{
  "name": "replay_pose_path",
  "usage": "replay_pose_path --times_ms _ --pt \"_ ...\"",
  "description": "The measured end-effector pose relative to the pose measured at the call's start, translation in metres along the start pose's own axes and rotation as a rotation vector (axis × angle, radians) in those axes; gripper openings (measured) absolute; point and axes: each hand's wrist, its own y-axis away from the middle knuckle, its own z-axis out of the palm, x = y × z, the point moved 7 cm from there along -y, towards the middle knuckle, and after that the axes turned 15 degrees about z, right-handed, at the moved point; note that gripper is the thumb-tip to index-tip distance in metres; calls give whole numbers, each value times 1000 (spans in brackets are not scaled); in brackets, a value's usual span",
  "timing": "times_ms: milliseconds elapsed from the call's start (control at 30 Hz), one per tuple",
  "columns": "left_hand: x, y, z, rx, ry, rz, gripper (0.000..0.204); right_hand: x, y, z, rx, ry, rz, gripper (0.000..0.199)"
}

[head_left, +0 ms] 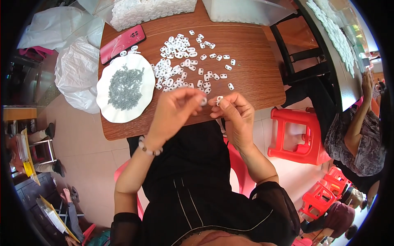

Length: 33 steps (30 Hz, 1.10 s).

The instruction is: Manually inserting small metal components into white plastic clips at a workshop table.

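Both hands meet over the table's near edge. My left hand (174, 111) is closed in a pinch on a small white plastic piece (204, 101), partly covered by the fingertips and slightly blurred. My right hand (238, 117) pinches a white two-hole plastic piece (219, 99) between thumb and forefinger. A thin pin-like bit shows beside it, toward the left hand. Just beyond the hands lies a loose heap of like white two-hole pieces (174, 49), with several scattered to its right. A white scalloped plate (147, 82) at the left carries a pile of small grey pins (125, 88).
A pink phone (123, 43) lies on the brown wooden table (254, 61) behind the plate. Clear bins of white pieces (152, 12) stand at the back. White plastic bags (78, 74) sit left. Red stools (297, 137) and a seated person (361, 135) are at right.
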Motion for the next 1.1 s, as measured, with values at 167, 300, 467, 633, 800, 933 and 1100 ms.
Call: replay_pose_path --times_ms 167,300,467,633,800,933,1100 --pt "-11 32 10 59 169 -33 17 13 0 12 -114 -65 124 13" --pt "-18 41 7 116 222 -117 17 17 3 19 -177 -35 148 14" --pt "-23 55 7 70 234 -241 23 21 6 22 -189 8 77 13" --pt "-14 59 5 109 280 -250 25 22 11 28 -222 56 7 9" --pt "-14 59 -3 291 369 -167 26 23 12 35 -196 140 -23 6" --pt "-24 63 -5 326 497 -232 24 17 12 34 -148 94 -35 6" --pt "-29 66 -5 312 596 -263 26 21 9 30 -98 94 -45 6"
